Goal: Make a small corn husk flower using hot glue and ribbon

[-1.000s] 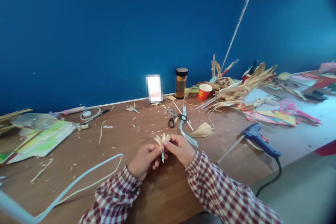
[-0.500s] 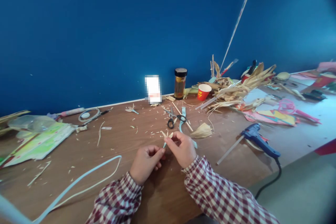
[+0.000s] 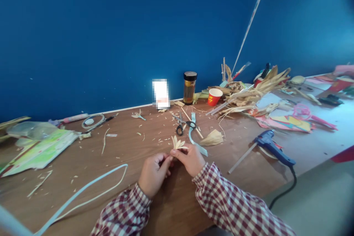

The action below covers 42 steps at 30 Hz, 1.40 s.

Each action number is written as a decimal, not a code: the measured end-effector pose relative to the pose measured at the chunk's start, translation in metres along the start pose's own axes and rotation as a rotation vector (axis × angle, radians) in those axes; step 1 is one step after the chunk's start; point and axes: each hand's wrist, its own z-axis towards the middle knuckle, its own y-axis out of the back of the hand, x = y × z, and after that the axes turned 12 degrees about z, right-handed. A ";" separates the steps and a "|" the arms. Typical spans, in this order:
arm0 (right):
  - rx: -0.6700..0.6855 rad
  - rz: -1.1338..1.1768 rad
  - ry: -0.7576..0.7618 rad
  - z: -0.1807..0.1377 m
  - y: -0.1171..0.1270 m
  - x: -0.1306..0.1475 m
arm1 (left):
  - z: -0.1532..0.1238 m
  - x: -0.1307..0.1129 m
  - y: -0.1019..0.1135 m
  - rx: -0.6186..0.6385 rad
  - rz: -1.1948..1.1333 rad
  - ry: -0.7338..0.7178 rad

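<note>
Head camera is showing the left hand (image 3: 153, 173) and right hand (image 3: 190, 159) both pinching the base of a small husk flower (image 3: 178, 143), just before the scissors (image 3: 184, 123). Its petals are looking light and brittle; gripping the base is probably safest.

No legible text anywhere

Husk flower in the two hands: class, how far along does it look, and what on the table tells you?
Done: several pale petals fan out on the husk flower, and trimmings litter the table near the scissors. In hand: the left hand and right hand pinch its base together. Left, probably: more petals, since a husk piece and a husk pile lie unused; the glue gun lies untouched.
</note>
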 end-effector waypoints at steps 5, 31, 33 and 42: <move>0.086 0.097 -0.034 0.000 -0.001 0.007 | 0.004 0.001 0.001 0.225 -0.443 0.214; 0.547 0.573 -0.191 -0.005 0.007 0.018 | -0.015 0.008 -0.019 0.568 -1.001 0.156; 0.434 0.561 -0.155 -0.002 0.007 0.017 | -0.013 0.004 -0.015 0.570 -0.957 0.258; -0.023 0.113 -0.023 0.005 0.003 0.006 | -0.003 -0.002 -0.006 -0.065 -0.300 0.075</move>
